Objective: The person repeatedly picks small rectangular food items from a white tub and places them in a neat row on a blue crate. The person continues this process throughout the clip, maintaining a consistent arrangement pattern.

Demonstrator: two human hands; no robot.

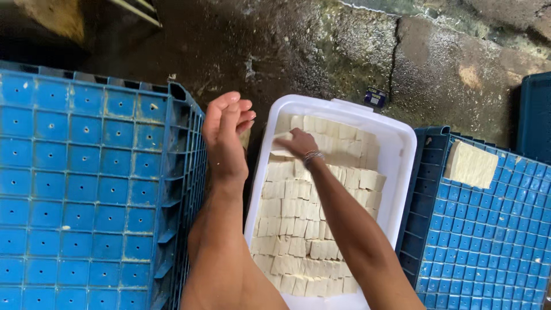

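A white plastic tub (402,143) sits between two blue crates and holds several rows of pale tofu blocks (298,229). My right hand (298,143) reaches into the tub's far left part, fingers closed on a tofu piece (282,136) there. A thin band is on that wrist. My left hand (225,135) hovers just left of the tub rim, fingers together and extended; a pale piece shows partly behind its palm, and I cannot tell whether the hand holds it.
An upturned blue crate (92,189) fills the left. Another blue crate (488,241) on the right carries one larger tofu slab (470,165). Wet, cracked concrete floor (321,51) lies beyond, with a small blue object (375,96) near the tub's far edge.
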